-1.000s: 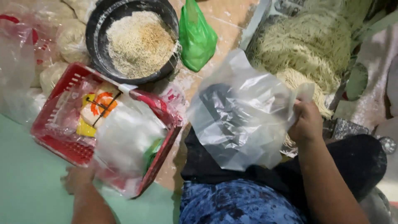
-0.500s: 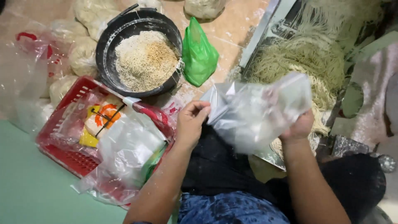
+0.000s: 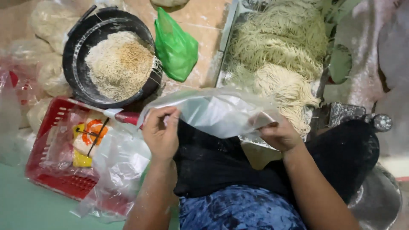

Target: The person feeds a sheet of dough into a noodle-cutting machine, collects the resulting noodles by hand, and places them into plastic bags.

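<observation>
1. Hands at centre, both on one clear plastic bag (image 3: 213, 111), which is stretched flat between them above the lap, near the middle of the view.
2. Left hand (image 3: 161, 133): fingers closed, pinching the bag's left edge between thumb and fingertips.
3. Right hand (image 3: 277, 134): fingers curled shut on the bag's right edge, thumb on top.
4. Bag: nothing visible inside it; dark cloth over the lap (image 3: 221, 166) shows through and below it.
5. Black round pan (image 3: 79, 72), far left: holds a heap of pale thin noodles (image 3: 119, 64) filling most of its middle.
6. Green plastic bag (image 3: 175, 47), just right of the pan on the tiled floor: knotted or bunched at the top, contents cannot be told.
7. Metal tray (image 3: 228, 47), far right of centre: piled with long pale yellow noodle strands (image 3: 277, 55), some hanging over toward the right hand.
8. Red plastic basket (image 3: 55, 179), near left: holds a yellow and orange packet (image 3: 87, 136) and loose clear plastic bags (image 3: 119, 166) spilling over its near right rim.
9. Filled clear bags of noodles (image 3: 47, 25) lie far left beyond the pan and along the basket.
10. Metal bowl (image 3: 379, 200), near right corner, partly behind the right forearm; contents not visible.
</observation>
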